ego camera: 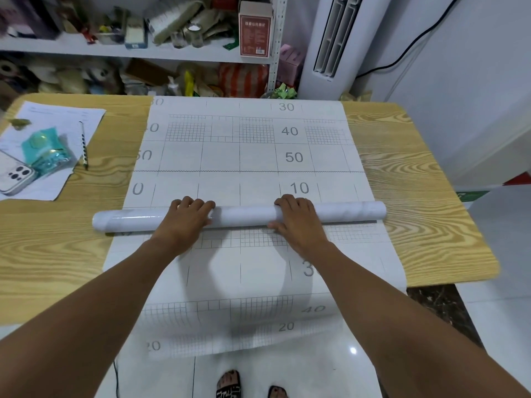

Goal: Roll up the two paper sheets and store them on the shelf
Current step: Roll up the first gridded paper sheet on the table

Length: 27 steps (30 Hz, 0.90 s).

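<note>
Across the middle of the frame a glossy white paper roll point(244, 215) lies on a flat white paper sheet point(244, 150) printed with grey grids and numbers, spread over the light wooden table point(402, 168). The person's left hand point(186, 218) and right hand point(296, 216) both curl their fingers over the roll, gripping it. Upper left, behind the table, stands the cluttered white shelf point(115, 50).

Both arms reach forward, hands level with each other.
Left hand point(188, 216) and right hand point(296, 218) are palm-down and apart, fingers curled over the paper roll point(244, 215), right thumb on its near side.
</note>
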### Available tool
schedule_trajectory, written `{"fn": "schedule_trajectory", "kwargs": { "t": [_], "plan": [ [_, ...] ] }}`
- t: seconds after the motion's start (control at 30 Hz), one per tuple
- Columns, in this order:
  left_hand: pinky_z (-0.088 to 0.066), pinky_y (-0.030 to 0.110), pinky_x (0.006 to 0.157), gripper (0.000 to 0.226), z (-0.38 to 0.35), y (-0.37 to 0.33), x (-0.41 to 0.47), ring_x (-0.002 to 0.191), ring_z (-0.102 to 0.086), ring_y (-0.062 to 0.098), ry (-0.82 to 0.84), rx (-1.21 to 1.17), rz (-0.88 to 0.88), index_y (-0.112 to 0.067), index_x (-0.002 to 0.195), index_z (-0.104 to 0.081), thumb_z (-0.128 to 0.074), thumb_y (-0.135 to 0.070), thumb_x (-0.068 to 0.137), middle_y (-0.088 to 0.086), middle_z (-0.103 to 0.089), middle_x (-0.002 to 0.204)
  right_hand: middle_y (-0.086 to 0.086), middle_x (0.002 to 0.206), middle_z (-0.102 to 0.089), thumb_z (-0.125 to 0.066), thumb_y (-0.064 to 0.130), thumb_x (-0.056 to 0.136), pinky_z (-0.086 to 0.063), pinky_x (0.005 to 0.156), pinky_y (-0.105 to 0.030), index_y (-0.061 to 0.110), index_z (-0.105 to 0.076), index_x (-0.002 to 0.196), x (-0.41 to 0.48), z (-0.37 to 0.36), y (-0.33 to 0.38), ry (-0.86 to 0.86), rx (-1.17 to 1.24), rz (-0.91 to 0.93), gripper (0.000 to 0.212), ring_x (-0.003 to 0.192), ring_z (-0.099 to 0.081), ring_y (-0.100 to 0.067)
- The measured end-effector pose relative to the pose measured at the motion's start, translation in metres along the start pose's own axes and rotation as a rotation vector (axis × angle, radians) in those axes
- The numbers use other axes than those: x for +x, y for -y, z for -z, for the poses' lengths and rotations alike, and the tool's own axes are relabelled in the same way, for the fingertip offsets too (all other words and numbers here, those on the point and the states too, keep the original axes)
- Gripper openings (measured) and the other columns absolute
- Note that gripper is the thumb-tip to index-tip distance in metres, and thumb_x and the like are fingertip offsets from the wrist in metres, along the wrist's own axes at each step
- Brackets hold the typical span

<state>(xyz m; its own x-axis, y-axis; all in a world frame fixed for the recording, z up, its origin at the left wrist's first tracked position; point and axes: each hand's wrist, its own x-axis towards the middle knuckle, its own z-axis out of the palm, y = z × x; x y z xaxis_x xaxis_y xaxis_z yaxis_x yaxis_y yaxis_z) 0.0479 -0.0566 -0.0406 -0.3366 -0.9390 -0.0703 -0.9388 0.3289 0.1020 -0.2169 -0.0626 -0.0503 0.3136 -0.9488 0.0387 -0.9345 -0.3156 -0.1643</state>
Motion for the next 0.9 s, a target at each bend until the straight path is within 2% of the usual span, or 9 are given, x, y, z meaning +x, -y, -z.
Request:
{"fn": "schedule_trajectory", "kwargs": {
  "t": [0.13,0.2,0.27,0.33,0.43,0.53,0.7,0.8,0.9],
  "plan": [
    [-0.033,0.043,0.094,0.034,-0.005,0.002,0.005,0.107,-0.048,0.035,-0.018,-0.039,0.018,-0.009,0.125,-0.048,-0.047,-0.021,0.094,0.011,-0.055,0.124,-0.007,0.127,-0.053,-0.056,0.035,0.09,-0.027,0.109,-0.047,0.01,-0.052,0.123,0.004,-0.003,-0.003,-0.029,-0.021,0.024,0.042,0.116,-0.048,-0.03],
    [-0.036,0.046,0.094,0.049,-0.008,0.004,0.007,0.109,-0.049,0.036,-0.004,-0.033,0.006,-0.007,0.125,-0.048,-0.053,-0.039,0.089,0.012,-0.053,0.127,-0.007,0.132,-0.05,-0.043,0.039,0.093,-0.02,0.112,-0.047,0.01,-0.047,0.129,0.007,-0.003,-0.005,-0.021,-0.016,0.035,0.046,0.124,-0.042,-0.028],
    [-0.038,0.048,0.094,0.072,-0.011,0.008,0.011,0.109,-0.052,0.035,0.028,-0.008,-0.01,-0.006,0.125,-0.047,-0.042,-0.061,0.079,0.012,-0.053,0.127,-0.005,0.133,-0.049,-0.025,0.048,0.09,-0.02,0.113,-0.046,0.012,-0.043,0.133,0.01,-0.003,-0.008,-0.008,-0.007,0.042,0.059,0.125,-0.041,-0.026],
    [-0.04,0.05,0.093,0.079,-0.015,0.012,0.016,0.108,-0.054,0.035,0.02,-0.001,-0.016,-0.007,0.123,-0.048,-0.039,-0.067,0.073,0.012,-0.054,0.126,-0.002,0.13,-0.05,-0.021,0.055,0.086,-0.022,0.111,-0.046,0.014,-0.042,0.134,0.013,-0.005,-0.014,-0.008,0.01,0.052,0.066,0.121,-0.043,-0.023],
    [-0.037,0.051,0.094,0.071,-0.013,0.016,0.028,0.106,-0.052,0.035,0.003,-0.009,-0.013,-0.01,0.12,-0.051,-0.069,-0.056,0.068,0.012,-0.054,0.122,-0.001,0.118,-0.055,-0.027,0.064,0.083,-0.029,0.106,-0.042,0.016,-0.046,0.128,0.021,-0.005,-0.022,-0.012,0.01,0.078,0.068,0.109,-0.049,-0.021],
    [-0.045,0.049,0.078,0.064,-0.012,0.023,0.037,0.085,-0.057,0.034,-0.023,0.057,-0.076,-0.01,0.107,-0.057,-0.084,-0.039,0.056,0.012,-0.057,0.101,0.0,0.109,-0.057,-0.038,0.067,0.079,-0.032,0.102,-0.04,0.016,-0.051,0.118,0.033,-0.007,-0.029,-0.01,0.002,0.108,0.066,0.102,-0.052,-0.02],
    [-0.046,0.037,0.063,0.055,-0.008,0.034,0.048,0.072,-0.053,0.027,-0.066,0.096,-0.201,-0.012,0.095,-0.054,-0.084,-0.038,0.057,0.006,-0.054,0.084,-0.002,0.096,-0.061,-0.057,0.063,0.074,-0.039,0.094,-0.039,0.013,-0.058,0.104,0.049,-0.011,-0.036,-0.043,-0.065,0.158,0.058,0.09,-0.055,-0.022],
    [-0.042,0.031,0.054,0.049,0.001,0.037,0.056,0.065,-0.054,0.026,-0.038,0.137,-0.238,-0.009,0.086,-0.059,-0.086,-0.033,0.052,0.007,-0.055,0.079,-0.004,0.081,-0.063,-0.071,0.055,0.067,-0.047,0.077,-0.034,0.01,-0.062,0.092,0.057,-0.008,-0.036,-0.086,-0.14,0.211,0.052,0.072,-0.06,-0.023],
    [-0.036,0.029,0.051,0.046,0.018,0.044,0.065,0.068,-0.054,0.026,-0.015,0.074,-0.217,-0.009,0.087,-0.06,-0.086,-0.025,0.053,0.007,-0.056,0.081,-0.004,0.074,-0.063,-0.071,0.054,0.066,-0.047,0.059,-0.032,0.01,-0.063,0.087,0.066,0.004,-0.034,-0.12,-0.141,0.203,0.049,0.061,-0.059,-0.023]
  ]
}}
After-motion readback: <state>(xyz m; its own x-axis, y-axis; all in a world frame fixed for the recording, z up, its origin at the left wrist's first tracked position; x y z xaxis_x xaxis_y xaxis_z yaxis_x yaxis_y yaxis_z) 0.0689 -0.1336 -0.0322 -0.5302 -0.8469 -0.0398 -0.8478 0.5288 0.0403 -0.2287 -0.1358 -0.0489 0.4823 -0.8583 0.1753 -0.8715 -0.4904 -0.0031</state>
